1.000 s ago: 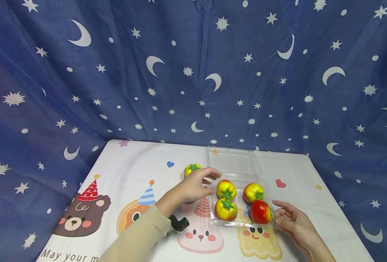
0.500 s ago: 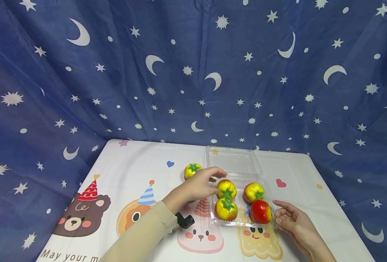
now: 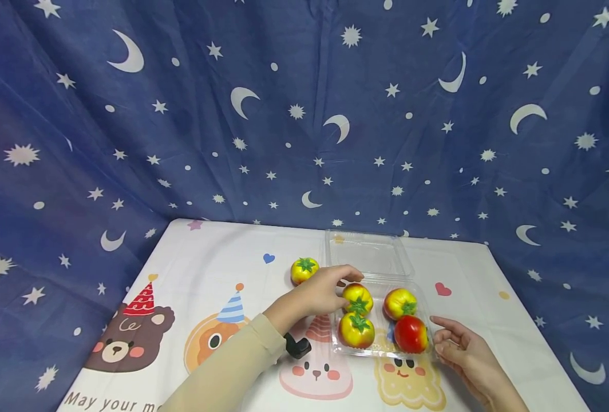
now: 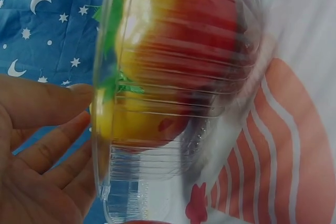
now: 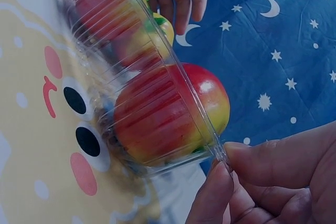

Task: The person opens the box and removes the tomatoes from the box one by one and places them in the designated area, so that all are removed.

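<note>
A clear plastic clamshell box (image 3: 379,350) lies with its lid (image 3: 368,254) folded back and several glossy red-and-yellow fruits in it. The left hand (image 3: 321,292) reaches over the box's left rim, around the rear-left fruit (image 3: 358,298); its fingers look loosely bent, and contact with the fruit is unclear. In front of that fruit sits another with a green leafy top (image 3: 356,330). The right hand (image 3: 461,349) pinches the box's front-right rim between thumb and finger, beside a redder fruit (image 5: 170,116). A yellow fruit (image 3: 401,303) lies behind that one.
Outside the box, to its left, one more fruit (image 3: 304,270) stands on the printed white tablecloth (image 3: 222,246). A black wrist device (image 3: 297,347) shows below the left sleeve. A blue star-and-moon curtain (image 3: 284,114) hangs behind the table.
The left hand has moved to the right, from the box's left side to over the rear-left fruit. The right hand, the box and the fruits look unmoved.
</note>
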`<state>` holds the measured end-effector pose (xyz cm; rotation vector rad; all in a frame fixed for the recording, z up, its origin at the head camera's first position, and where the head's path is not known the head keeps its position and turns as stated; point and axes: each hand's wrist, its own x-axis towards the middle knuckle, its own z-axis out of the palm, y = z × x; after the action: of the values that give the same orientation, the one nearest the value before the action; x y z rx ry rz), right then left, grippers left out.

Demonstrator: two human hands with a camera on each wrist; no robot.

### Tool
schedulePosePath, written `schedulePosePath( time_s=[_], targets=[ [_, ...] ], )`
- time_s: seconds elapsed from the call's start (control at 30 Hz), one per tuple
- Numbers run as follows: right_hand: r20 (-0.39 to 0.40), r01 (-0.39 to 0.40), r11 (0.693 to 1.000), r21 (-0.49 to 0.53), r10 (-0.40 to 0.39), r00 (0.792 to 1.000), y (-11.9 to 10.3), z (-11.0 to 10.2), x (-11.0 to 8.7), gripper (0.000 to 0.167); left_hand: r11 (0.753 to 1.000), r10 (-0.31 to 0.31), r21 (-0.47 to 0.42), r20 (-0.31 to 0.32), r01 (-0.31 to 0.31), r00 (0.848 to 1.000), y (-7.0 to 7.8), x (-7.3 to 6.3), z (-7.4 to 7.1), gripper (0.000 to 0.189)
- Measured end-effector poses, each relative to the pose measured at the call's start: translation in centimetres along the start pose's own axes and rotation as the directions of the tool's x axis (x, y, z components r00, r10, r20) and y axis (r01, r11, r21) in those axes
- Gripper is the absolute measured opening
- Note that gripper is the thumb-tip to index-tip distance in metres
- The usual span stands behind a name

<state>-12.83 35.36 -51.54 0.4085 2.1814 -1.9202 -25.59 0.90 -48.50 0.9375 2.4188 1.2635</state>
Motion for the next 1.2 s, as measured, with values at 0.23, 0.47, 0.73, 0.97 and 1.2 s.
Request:
schedulePosePath(
  time_s=[0.23, 0.47, 0.73, 0.97, 1.2],
  targets=[
    [0.006, 0.003, 1.000, 0.002, -0.003, 1.000, 0.0, 0.0, 0.1, 0.062, 1.000, -0.011, 0.010, 0.013, 0.011, 1.000, -0.2, 0.6, 0.2, 0.065],
    [0.027, 0.021, 1.000, 0.020, -0.021, 0.999, 0.1, -0.2, 0.0, 0.059, 1.000, -0.021, -0.014, 0.026, 0.021, 0.999, -0.4, 0.8, 0.4, 0.063],
    [0.046, 0.031, 0.999, 0.027, -0.032, 0.998, 0.1, -0.4, 0.1, 0.056, 0.998, -0.035, 0.053, 0.035, 0.033, 0.999, -0.1, 1.2, 0.7, 0.065],
    [0.071, 0.062, 0.996, 0.057, -0.066, 0.995, 0.4, -0.6, 0.2, 0.051, 0.989, -0.033, 0.143, 0.005, 0.032, 0.999, 0.0, 1.7, 1.1, 0.064],
    [0.055, 0.044, 0.998, 0.035, -0.046, 0.997, 0.4, -0.5, 0.3, 0.055, 0.980, -0.026, 0.197, -0.024, 0.030, 0.999, 0.0, 1.8, 1.4, 0.062]
  ],
)
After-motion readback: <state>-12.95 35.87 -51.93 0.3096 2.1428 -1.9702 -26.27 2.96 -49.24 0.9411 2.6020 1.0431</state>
